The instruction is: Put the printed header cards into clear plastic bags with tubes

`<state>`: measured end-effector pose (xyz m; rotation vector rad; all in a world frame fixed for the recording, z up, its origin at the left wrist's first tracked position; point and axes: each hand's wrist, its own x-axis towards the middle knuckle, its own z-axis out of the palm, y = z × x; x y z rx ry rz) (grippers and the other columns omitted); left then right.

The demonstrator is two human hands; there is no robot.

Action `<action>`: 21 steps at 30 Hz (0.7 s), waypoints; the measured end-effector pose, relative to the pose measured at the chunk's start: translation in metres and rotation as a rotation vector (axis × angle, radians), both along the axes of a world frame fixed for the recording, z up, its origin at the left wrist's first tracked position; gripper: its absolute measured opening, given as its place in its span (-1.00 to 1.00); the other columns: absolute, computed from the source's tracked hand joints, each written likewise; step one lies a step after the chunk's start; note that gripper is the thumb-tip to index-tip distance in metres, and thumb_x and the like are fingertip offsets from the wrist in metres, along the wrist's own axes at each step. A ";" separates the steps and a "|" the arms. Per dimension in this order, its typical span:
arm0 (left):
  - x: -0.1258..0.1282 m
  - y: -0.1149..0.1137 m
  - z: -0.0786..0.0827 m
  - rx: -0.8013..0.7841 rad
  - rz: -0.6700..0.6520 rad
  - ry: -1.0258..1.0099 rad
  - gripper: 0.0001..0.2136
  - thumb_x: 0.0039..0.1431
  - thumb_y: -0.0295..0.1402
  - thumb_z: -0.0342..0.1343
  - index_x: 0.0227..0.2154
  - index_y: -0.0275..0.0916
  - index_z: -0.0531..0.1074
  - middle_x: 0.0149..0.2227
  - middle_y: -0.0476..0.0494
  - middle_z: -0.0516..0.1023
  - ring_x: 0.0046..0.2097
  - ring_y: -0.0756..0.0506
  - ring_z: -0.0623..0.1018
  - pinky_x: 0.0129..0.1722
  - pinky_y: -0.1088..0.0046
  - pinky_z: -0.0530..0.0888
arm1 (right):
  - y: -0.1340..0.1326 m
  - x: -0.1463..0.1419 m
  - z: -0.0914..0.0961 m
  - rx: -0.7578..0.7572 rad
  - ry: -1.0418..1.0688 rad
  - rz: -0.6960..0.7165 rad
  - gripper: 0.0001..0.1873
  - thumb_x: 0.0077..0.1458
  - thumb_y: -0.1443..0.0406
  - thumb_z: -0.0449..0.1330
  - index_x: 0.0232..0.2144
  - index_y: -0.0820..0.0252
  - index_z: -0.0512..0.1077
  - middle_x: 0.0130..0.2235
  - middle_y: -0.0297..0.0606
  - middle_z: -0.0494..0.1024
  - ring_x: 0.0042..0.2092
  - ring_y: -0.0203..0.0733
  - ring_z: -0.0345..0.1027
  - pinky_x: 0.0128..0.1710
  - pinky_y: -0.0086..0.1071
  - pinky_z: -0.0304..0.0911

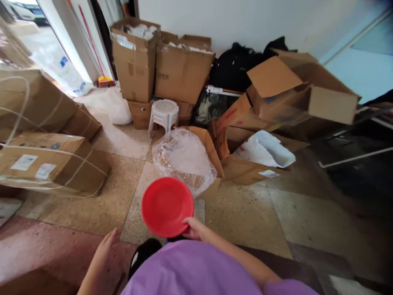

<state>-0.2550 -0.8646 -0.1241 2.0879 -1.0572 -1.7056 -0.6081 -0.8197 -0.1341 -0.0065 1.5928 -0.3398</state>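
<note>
My right hand [192, 228] grips the near rim of a round red plastic plate [167, 206], which it holds low in front of my purple shirt. The plate is above the speckled floor, just short of a clear plastic bag [184, 157] that lines an open cardboard box. My left hand [106, 245] hangs free at the lower left with its fingers loosely extended. It holds nothing. A black shoe shows below the plate.
Cardboard boxes ring the floor: strapped flat cartons [46, 164] at left, tall stacked boxes [159, 65] at the back, tipped open boxes [294, 90] at right. A small white stool [164, 112] stands by the stack. A dark table frame [353, 155] lies at right.
</note>
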 end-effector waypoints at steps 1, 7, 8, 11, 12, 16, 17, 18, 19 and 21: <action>-0.019 -0.009 0.002 0.044 0.069 0.077 -0.61 0.15 -0.12 -0.11 -0.09 -0.25 0.36 0.06 -0.35 0.47 0.07 -0.22 0.50 0.05 0.23 0.42 | -0.016 -0.014 0.001 -0.002 0.024 0.012 -0.66 0.19 0.17 0.13 -0.04 0.21 0.34 -0.05 -0.20 0.44 -0.13 -0.19 0.39 -0.17 -0.20 0.38; -0.135 -0.133 0.017 -0.037 -0.084 0.233 -0.17 -0.08 -0.17 0.26 0.23 -0.28 0.05 0.25 -0.39 0.21 0.21 -0.24 0.33 0.11 0.27 0.37 | -0.104 -0.078 -0.019 -0.084 0.110 0.121 -0.66 0.19 0.17 0.13 -0.04 0.24 0.35 -0.06 -0.18 0.44 -0.12 -0.19 0.38 -0.14 -0.19 0.38; -0.151 -0.162 0.014 -0.055 -0.168 0.255 -0.19 -0.08 -0.18 0.26 0.23 -0.26 0.07 0.22 -0.34 0.27 0.18 -0.22 0.37 0.10 0.29 0.39 | -0.119 -0.086 -0.025 -0.106 0.117 0.132 -0.66 0.19 0.17 0.13 -0.05 0.24 0.35 -0.06 -0.19 0.44 -0.12 -0.18 0.39 -0.15 -0.19 0.38; -0.192 -0.245 -0.006 -0.152 -0.561 0.164 -0.35 0.09 -0.15 0.08 0.22 -0.34 0.15 0.11 -0.31 0.43 0.09 -0.20 0.47 0.06 0.30 0.42 | -0.163 -0.112 -0.046 -0.191 0.161 0.126 -0.68 0.19 0.18 0.14 -0.07 0.24 0.37 -0.06 -0.19 0.44 -0.11 -0.18 0.39 -0.14 -0.19 0.37; -0.206 -0.270 -0.014 -0.147 -0.633 0.129 -0.37 0.11 -0.18 0.04 0.22 -0.37 0.15 0.09 -0.32 0.45 0.06 -0.21 0.49 0.06 0.29 0.42 | -0.177 -0.124 -0.052 -0.225 0.186 0.114 -0.69 0.19 0.19 0.14 -0.07 0.24 0.37 -0.05 -0.19 0.44 -0.10 -0.18 0.38 -0.12 -0.18 0.37; -0.272 -0.350 -0.046 -0.078 -0.890 0.052 -0.26 0.05 -0.25 0.12 0.28 -0.34 0.04 0.10 -0.34 0.44 0.03 -0.27 0.51 0.05 0.25 0.40 | -0.222 -0.181 -0.076 -0.362 0.325 0.050 -0.70 0.16 0.23 0.17 -0.07 0.22 0.39 0.02 -0.17 0.44 0.00 -0.14 0.36 0.02 -0.10 0.29; -0.292 -0.365 -0.052 -0.080 -0.966 0.039 -0.22 0.00 -0.26 0.17 0.29 -0.29 0.02 0.13 -0.34 0.40 0.04 -0.30 0.50 0.06 0.22 0.38 | -0.233 -0.197 -0.083 -0.389 0.367 0.034 -0.70 0.15 0.24 0.18 -0.06 0.22 0.39 0.04 -0.17 0.44 0.03 -0.13 0.34 0.05 -0.08 0.26; -0.313 -0.377 -0.057 -0.093 -1.037 0.025 -0.17 -0.02 -0.29 0.20 0.31 -0.21 -0.02 0.19 -0.34 0.33 0.07 -0.34 0.48 0.09 0.18 0.35 | -0.243 -0.214 -0.091 -0.413 0.409 0.019 -0.69 0.14 0.24 0.18 -0.06 0.21 0.40 0.06 -0.17 0.43 0.06 -0.12 0.33 0.09 -0.07 0.23; -0.336 -0.388 -0.062 -0.115 -1.098 0.012 -0.15 -0.03 -0.34 0.20 0.32 -0.13 -0.07 0.27 -0.32 0.19 0.10 -0.36 0.45 0.11 0.15 0.32 | -0.253 -0.232 -0.100 -0.434 0.448 0.007 -0.68 0.14 0.24 0.19 -0.05 0.20 0.40 0.07 -0.16 0.43 0.08 -0.11 0.31 0.12 -0.05 0.20; -0.382 -0.405 -0.077 -0.172 -1.188 -0.020 -0.20 0.06 -0.41 0.11 0.32 0.00 -0.15 0.37 -0.26 -0.14 0.15 -0.37 0.38 0.15 0.09 0.26 | -0.272 -0.266 -0.122 -0.473 0.510 -0.005 -0.65 0.13 0.23 0.19 -0.04 0.22 0.39 0.08 -0.14 0.42 0.11 -0.09 0.29 0.14 0.00 0.15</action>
